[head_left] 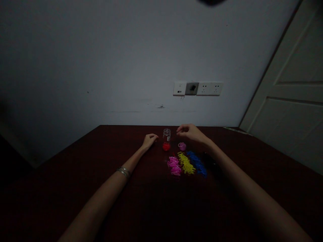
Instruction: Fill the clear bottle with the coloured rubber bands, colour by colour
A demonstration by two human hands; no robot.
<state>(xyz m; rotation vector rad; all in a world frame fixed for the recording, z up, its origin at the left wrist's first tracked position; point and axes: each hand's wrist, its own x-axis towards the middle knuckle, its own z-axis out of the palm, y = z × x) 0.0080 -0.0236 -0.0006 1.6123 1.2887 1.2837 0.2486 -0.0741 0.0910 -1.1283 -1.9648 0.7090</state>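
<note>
A clear glass jar stands upright and lidless on the table, with red bands at its bottom. To its left my left hand rests on the tabletop, fingers loosely bent and apart from the glass. My right hand hovers right of the jar, fingers curved towards it and a gap below them; nothing shows in it. Beneath that hand lies a small pink lid. Nearer to me are piles of pink bands, yellow bands and blue bands, side by side.
The dark red-brown table meets a pale wall at its far edge. Several sockets and switches are set in the wall. A panelled door is on the right. A dark object lies beside the blue pile, too dim to identify.
</note>
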